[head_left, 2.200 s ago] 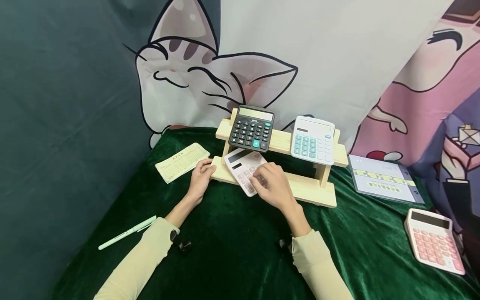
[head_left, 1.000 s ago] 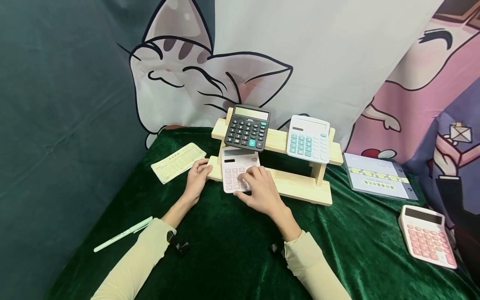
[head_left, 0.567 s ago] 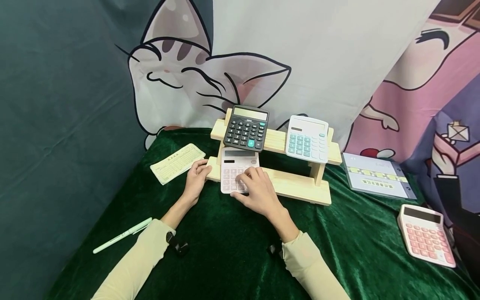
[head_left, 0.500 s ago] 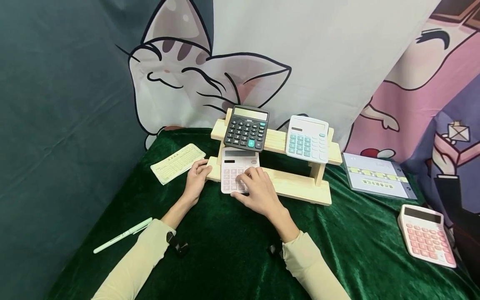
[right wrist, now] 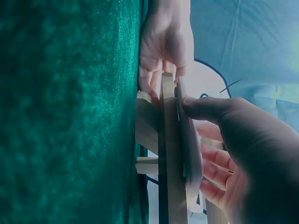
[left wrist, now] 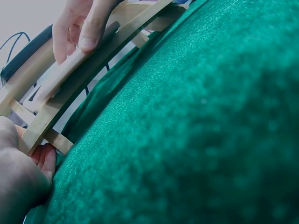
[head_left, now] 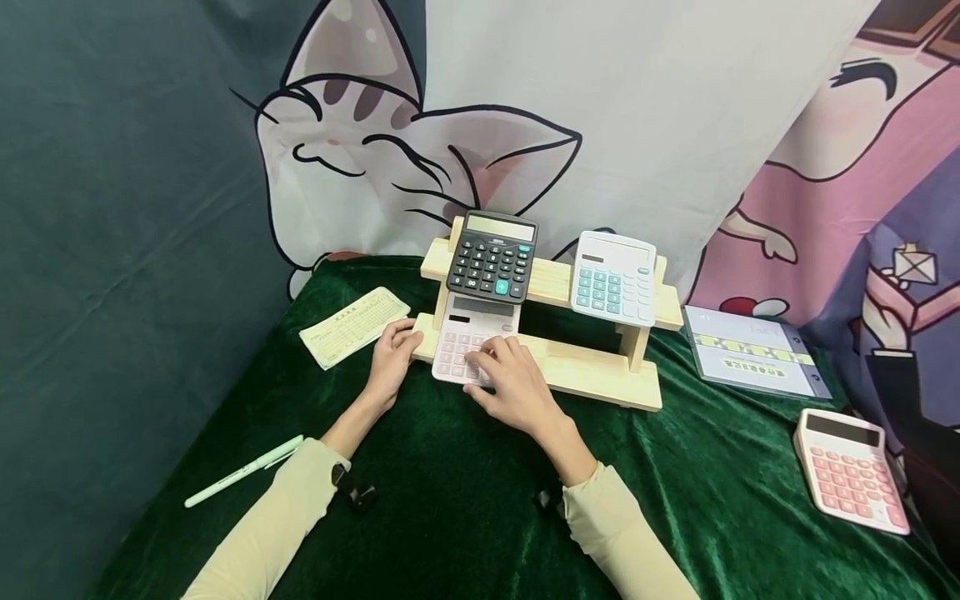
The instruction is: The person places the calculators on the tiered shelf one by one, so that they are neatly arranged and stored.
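A two-tier wooden stand (head_left: 592, 371) rests on the green cloth. My left hand (head_left: 390, 362) grips the left end of its lower board, fingers and thumb around the wood in the left wrist view. On that board leans a pale pink calculator (head_left: 459, 343), slightly tilted, its top edge under the upper tier. My right hand (head_left: 517, 387) holds it with curved fingers over the keys and the thumb by its lower edge, covering its lower right part. Above it stands a black calculator (head_left: 491, 258); a white calculator with teal keys (head_left: 613, 279) is on the upper tier's right.
A yellow receipt pad (head_left: 352, 327) lies left of the stand, and a pale green pen (head_left: 243, 472) nearer the left sleeve. On the right are a grey-white notebook (head_left: 753, 354) and another pink calculator (head_left: 851, 471). A printed curtain (head_left: 660, 108) hangs behind.
The pale pink calculator was slanted across the lower board, turned upright under my right hand, then its lower end shifted slightly left. My left hand has stayed on the stand's end.
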{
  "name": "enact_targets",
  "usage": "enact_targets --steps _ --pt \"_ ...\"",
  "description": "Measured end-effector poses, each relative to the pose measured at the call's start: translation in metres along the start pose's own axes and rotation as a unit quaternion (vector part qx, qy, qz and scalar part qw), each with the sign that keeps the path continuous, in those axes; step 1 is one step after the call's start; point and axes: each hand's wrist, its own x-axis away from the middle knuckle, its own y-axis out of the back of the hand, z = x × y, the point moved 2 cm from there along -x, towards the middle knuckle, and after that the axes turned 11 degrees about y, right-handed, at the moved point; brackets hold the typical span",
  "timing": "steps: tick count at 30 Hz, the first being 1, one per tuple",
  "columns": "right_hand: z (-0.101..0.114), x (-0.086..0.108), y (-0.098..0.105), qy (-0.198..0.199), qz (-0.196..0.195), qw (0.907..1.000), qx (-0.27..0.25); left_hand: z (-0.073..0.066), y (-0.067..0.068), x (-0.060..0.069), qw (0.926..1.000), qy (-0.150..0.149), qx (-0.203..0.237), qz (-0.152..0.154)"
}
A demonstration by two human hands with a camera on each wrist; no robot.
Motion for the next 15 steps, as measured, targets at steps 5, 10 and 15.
enact_targets --steps 5,10,15 --pt "0.0012 -0.0014 -0.0007 0.013 -0.002 0.9999 -0.009 -0.0012 0.0004 0.0008 1.0000 0.002 -0.004 -0.003" --pt "0.0036 -0.0024 -0.0007 0.024 -0.002 0.9997 -0.008 -0.0020 0.0003 0.0023 0.9999 -0.002 -0.010 -0.010" --pt "0.0041 -0.0019 0.0004 0.022 -0.001 0.9997 -0.010 -0.0023 -0.0008 0.0029 0.9999 0.000 -0.013 -0.010"
